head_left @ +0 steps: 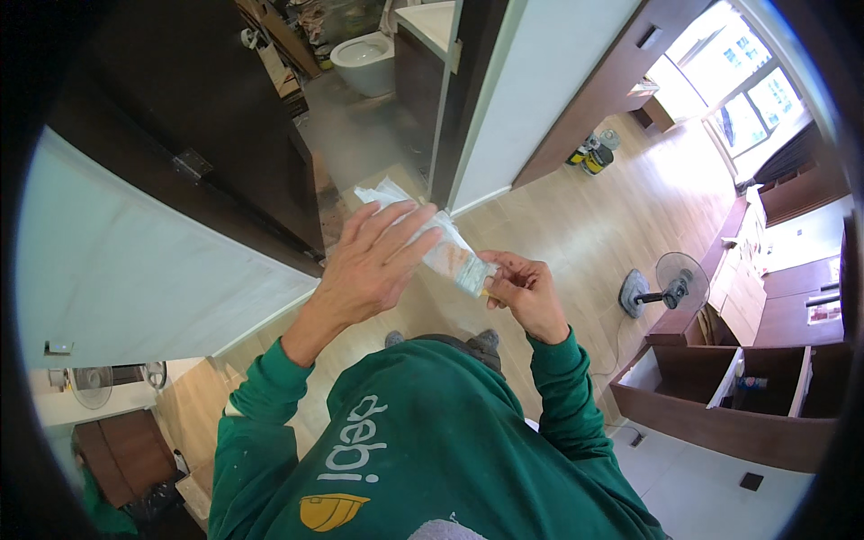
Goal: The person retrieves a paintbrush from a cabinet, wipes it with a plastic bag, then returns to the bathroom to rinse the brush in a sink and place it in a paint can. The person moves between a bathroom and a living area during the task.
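A clear plastic bag [447,254] with small pale contents is held up in front of my chest, its crumpled top pointing away from me. My right hand [525,290] is shut on the bag's lower end, pinching it between thumb and fingers. My left hand [373,261] is open with fingers spread, its fingertips resting against the bag's upper side. Both arms wear green sleeves.
A dark open door [207,153] stands at left, leading to a bathroom with a white toilet [364,61]. A standing fan [670,286] is on the wooden floor at right, beside open brown drawers [720,382]. A bright window [747,90] lies far right.
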A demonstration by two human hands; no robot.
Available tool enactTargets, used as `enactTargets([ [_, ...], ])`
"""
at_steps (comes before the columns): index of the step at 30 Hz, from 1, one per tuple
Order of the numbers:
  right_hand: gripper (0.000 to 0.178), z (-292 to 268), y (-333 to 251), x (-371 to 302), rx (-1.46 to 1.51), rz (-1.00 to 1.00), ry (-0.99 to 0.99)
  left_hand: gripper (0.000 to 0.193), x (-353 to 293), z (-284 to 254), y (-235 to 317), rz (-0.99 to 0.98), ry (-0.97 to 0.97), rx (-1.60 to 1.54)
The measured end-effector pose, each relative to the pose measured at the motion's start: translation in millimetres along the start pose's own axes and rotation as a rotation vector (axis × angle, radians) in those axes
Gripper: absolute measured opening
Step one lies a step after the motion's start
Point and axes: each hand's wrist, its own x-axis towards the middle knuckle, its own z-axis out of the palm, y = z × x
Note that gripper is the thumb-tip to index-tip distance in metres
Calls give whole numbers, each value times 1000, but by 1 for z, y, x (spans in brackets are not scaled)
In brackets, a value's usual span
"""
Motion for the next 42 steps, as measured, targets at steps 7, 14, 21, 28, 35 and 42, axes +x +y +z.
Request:
enactTargets([
  [7, 33, 17, -4, 14, 164, 98, -67, 33, -28, 41, -38, -179, 69, -316],
  [14, 32, 26, 3, 37, 367, 116, -38, 15, -32, 86, 16, -947, 426, -874],
  [21, 41, 29, 11, 47, 380, 101, 64, 21, -11, 111, 29, -1115, 428, -944],
  [28, 59, 18, 17, 60, 522, 53, 67, 28, 9, 128, 30, -1246, 564, -1339],
  [35, 57, 8, 20, 66, 582, 52, -23, 32, 15, 131, 30, -1222, 561, -1310],
  [42, 51, 5, 24, 72, 638, 6, -72, 28, 8, 128, 28, -1037, 321, -993],
])
